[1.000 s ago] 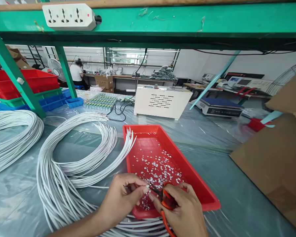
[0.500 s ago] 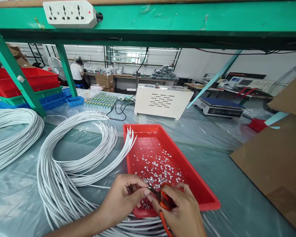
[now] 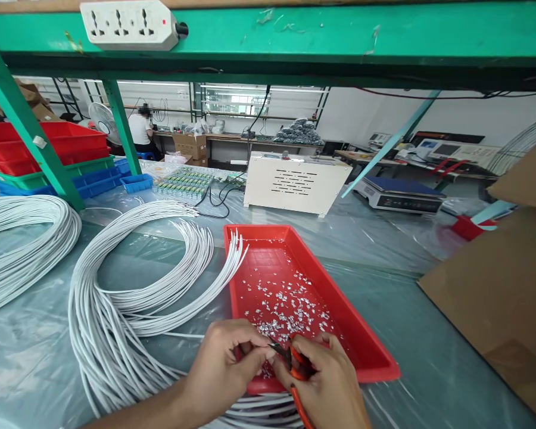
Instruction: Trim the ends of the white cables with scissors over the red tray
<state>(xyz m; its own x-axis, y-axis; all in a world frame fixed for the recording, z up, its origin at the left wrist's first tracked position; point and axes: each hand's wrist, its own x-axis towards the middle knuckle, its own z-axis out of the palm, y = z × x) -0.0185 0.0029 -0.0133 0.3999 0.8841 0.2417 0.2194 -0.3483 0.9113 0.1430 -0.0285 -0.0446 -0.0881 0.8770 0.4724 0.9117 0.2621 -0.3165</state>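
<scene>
"What's at far left?"
"A white cable coil [image 3: 31,256] on the table [image 3: 161,262], then a looped cable bundle [image 3: 93,298], some ends over the red tray's [image 3: 268,256] left rim."
"And the left hand [image 3: 226,366]?"
"Fingers closed beside the dark tip of the orange-handled tool [image 3: 298,373]; I can't tell what's between them."
"The right hand [image 3: 333,378]?"
"Fingers wrapped around that tool, above the tray's near end."

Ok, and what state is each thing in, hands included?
Left hand, pinched closed at the blade tips.
Right hand, closed round the scissors.
Scissors, held; blade opening unclear.
Red tray, flat, littered with silvery scraps.
Near cable bundle, looped, some ends over the tray.
Far-left cable bundle, coiled.
Fan, upright; spinning or not, unclear.
</scene>
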